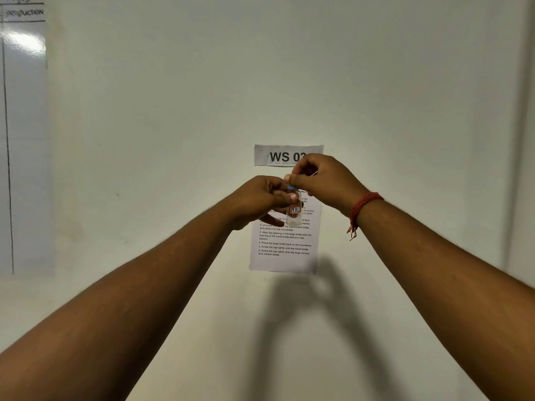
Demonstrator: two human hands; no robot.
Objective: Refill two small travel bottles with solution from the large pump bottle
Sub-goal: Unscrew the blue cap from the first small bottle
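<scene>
A small clear travel bottle (294, 216) with a red-bordered label is held upright in front of the wall, at arm's length. My left hand (260, 199) grips its upper body from the left. My right hand (321, 178) comes from above and pinches the blue cap (291, 187) at the bottle's top. The cap is mostly hidden by my fingers. The large pump bottle and a second travel bottle are out of view.
A printed instruction sheet (285, 250) and a "WS" sign (278, 156) are stuck on the white wall behind my hands. A whiteboard (24, 140) hangs at the left. A red thread band (362, 208) circles my right wrist.
</scene>
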